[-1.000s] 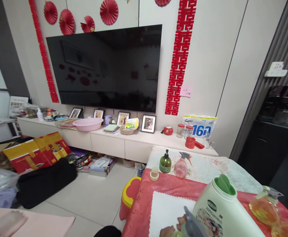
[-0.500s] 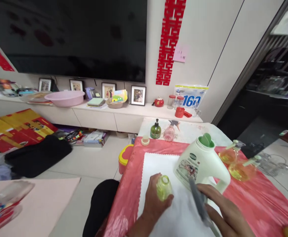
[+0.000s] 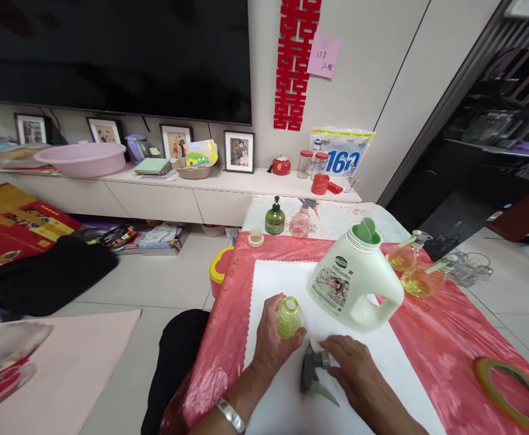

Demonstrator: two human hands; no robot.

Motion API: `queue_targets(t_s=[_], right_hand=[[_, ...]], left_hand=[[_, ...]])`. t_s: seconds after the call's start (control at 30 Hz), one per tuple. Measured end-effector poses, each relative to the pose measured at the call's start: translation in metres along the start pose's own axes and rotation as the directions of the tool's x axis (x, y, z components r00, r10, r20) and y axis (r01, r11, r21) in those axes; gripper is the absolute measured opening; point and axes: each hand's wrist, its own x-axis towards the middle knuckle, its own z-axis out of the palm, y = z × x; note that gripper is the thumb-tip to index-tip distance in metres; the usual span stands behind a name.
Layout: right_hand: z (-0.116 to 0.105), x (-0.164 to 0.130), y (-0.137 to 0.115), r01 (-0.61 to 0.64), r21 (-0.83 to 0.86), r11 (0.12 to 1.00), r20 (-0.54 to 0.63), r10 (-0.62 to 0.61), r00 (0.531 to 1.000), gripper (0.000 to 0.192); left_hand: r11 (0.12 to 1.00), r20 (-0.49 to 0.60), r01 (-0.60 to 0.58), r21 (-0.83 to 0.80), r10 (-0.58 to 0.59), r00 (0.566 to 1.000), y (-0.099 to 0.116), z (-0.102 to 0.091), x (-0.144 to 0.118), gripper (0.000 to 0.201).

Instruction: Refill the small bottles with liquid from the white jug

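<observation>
My left hand (image 3: 271, 332) is wrapped round a translucent yellow-green bottle (image 3: 289, 319), its neck uncapped and facing up. Just to the right and lower, a grey and green trigger spray head (image 3: 309, 370) is low over the white mat (image 3: 273, 275). The thumb and forefinger of my right hand (image 3: 352, 368) close around its collar; the dip tube is hidden. Behind both hands stands a large pale green detergent jug (image 3: 359, 281) with a green scoop-like piece (image 3: 366, 231) in its mouth.
On the red-covered table (image 3: 436, 362) are a round pale cap (image 3: 256, 237), amber-filled pump bottles (image 3: 422, 281) and a tape roll (image 3: 513, 393). A green pump bottle (image 3: 274, 219) and pink spray bottle (image 3: 300, 222) stand at the back. A pink basin (image 3: 83, 160) sits on the cabinet.
My right hand has brought the spray head left and down, nearer the bottle and low over the mat. My left hand still holds the bottle. The view has shifted, bringing the tape roll into sight.
</observation>
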Motion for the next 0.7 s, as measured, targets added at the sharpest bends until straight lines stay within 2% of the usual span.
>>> queue_targets(t_s=[0.07,0.1,0.13,0.17,0.23,0.27,0.3,0.33,0.37,0.43,0.5,0.6,0.7], right_hand=[[-0.019,-0.003,0.005,-0.010,0.012,1.000,-0.135,0.012,0.991,0.029],[-0.031,-0.004,0.008,-0.044,0.021,0.999,-0.240,0.048,0.970,0.026],[-0.042,-0.005,0.011,-0.099,0.036,0.994,-0.357,0.106,0.928,0.024],[-0.053,-0.005,0.013,-0.162,0.084,0.983,-0.477,0.183,0.860,0.027],[-0.070,-0.004,0.018,-0.273,0.252,0.928,-0.630,0.371,0.682,0.043],[-0.076,-0.002,0.020,-0.322,0.342,0.883,-0.646,0.469,0.602,0.054],[-0.079,0.001,0.024,-0.372,0.413,0.831,-0.624,0.556,0.549,0.065],[-0.081,0.004,0.027,-0.424,0.457,0.782,-0.576,0.624,0.529,0.073],[-0.081,0.007,0.032,-0.480,0.478,0.736,-0.510,0.677,0.530,0.078],[-0.077,0.014,0.043,-0.554,0.504,0.662,-0.368,0.745,0.556,0.079],[-0.068,0.019,0.055,-0.549,0.567,0.614,-0.269,0.768,0.581,0.076],[-0.051,0.027,0.070,-0.493,0.650,0.578,-0.236,0.770,0.593,0.068],[-0.035,0.034,0.082,-0.450,0.690,0.568,-0.275,0.780,0.562,0.062]], left_hand=[[1.000,-0.003,0.004,0.008,-0.004,1.000,0.000,0.000,0.000,0.069],[1.000,-0.006,0.008,0.011,-0.008,1.000,0.001,0.000,0.001,0.070],[1.000,-0.007,0.015,0.013,-0.015,1.000,0.001,0.000,0.001,0.070],[1.000,-0.004,0.025,0.015,-0.025,1.000,0.001,0.000,0.001,0.070],[0.999,0.008,0.054,0.008,-0.054,0.999,0.002,0.000,0.001,0.071],[0.998,0.013,0.064,-0.002,-0.064,0.998,0.003,0.000,0.000,0.072],[0.997,0.017,0.073,-0.015,-0.073,0.997,0.004,0.000,0.000,0.072],[0.996,0.023,0.080,-0.029,-0.080,0.997,0.005,0.000,0.000,0.073],[0.996,0.029,0.084,-0.043,-0.082,0.996,0.006,0.000,0.000,0.073],[0.994,0.041,0.091,-0.062,-0.089,0.995,0.008,0.000,0.000,0.074],[0.992,0.055,0.103,-0.071,-0.099,0.994,0.010,-0.001,0.000,0.074],[0.990,0.060,0.107,-0.091,-0.102,0.993,0.011,-0.002,0.000,0.075],[0.990,0.058,0.086,-0.115,-0.080,0.995,0.011,-0.002,0.000,0.075]])
